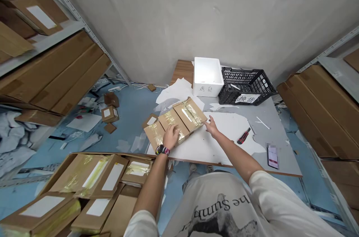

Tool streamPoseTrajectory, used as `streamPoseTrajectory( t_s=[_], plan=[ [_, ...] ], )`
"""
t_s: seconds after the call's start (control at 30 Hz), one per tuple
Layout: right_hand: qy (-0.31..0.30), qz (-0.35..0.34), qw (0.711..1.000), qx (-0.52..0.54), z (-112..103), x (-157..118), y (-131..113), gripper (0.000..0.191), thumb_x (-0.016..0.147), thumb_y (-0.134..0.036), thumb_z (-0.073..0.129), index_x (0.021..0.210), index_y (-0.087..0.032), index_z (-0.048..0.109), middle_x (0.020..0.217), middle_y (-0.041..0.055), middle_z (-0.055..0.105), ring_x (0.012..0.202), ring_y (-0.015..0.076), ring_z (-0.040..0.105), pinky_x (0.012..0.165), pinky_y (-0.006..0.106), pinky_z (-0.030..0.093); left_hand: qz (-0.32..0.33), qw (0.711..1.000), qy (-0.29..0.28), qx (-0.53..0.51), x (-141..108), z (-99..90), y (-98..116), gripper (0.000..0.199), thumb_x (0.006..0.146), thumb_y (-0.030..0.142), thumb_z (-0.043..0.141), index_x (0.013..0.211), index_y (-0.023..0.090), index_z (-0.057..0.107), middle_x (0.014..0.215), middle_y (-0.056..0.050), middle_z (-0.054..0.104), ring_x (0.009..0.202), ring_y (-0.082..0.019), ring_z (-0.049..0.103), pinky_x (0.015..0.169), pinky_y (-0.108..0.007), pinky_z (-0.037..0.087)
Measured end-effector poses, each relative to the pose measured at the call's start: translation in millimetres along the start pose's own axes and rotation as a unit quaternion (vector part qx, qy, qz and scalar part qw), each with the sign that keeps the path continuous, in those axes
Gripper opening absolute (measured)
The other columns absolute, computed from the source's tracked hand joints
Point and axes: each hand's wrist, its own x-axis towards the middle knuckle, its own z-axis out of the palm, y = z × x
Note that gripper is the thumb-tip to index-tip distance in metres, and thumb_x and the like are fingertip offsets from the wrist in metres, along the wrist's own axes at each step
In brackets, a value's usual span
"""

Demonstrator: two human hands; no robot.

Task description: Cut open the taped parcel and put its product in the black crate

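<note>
Taped cardboard boxes lie side by side at the table's left front. My left hand (pixel 170 138), with a patterned band on the wrist, rests on the middle cardboard box (pixel 172 119) with its fingers loosely bent and not closed round it. The right cardboard box (pixel 193 115) has clear tape and a white label on top. At its right end, my right hand (pixel 211 128) touches the corner with fingers apart. The left cardboard box (pixel 154 136) sits at the table edge, with a smaller labelled box (pixel 152 120) behind it.
A white foam box (pixel 198 90) and black plastic crate (pixel 224 98) stand at the back. A red utility knife (pixel 244 136) and phone (pixel 272 156) lie at right. A large carton (pixel 67 158) of boxes stands front left; shelves (pixel 61 29) flank both sides.
</note>
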Motion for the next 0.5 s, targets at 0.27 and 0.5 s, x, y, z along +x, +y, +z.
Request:
streamPoseTrajectory(
  t_s=[0.27, 0.5],
  plan=[
    [-0.055, 0.094, 0.989, 0.101, 32.0, -6.1, 13.5, 0.112, 0.100, -0.061, 0.079, 0.191, -0.042, 0.016, 0.169, 0.0141, 0.066, 0.106, 0.0259, 0.079, 0.088, 0.042, 0.071, -0.027, 0.991, 0.019, 0.132, 137.8, -2.1, 16.7, 0.079, 0.099, 0.030, 0.072, 0.173, 0.011, 0.052, 0.183, -0.026, 0.050, 0.173, -0.040, 0.046, 0.143, -0.056, 0.038],
    [-0.070, 0.100, 0.972, 0.199, 41.4, -4.3, 16.2, 0.111, 0.095, -0.058, 0.083, 0.186, -0.046, 0.021, 0.165, 0.0106, 0.070, 0.108, 0.0268, 0.082, 0.086, 0.043, 0.071, -0.089, 0.963, -0.077, 0.241, 187.8, 5.3, 26.0, 0.043, 0.111, 0.048, 0.061, 0.142, 0.021, 0.072, 0.145, -0.021, 0.081, 0.132, -0.038, 0.077, 0.109, -0.046, 0.056]
  ],
)
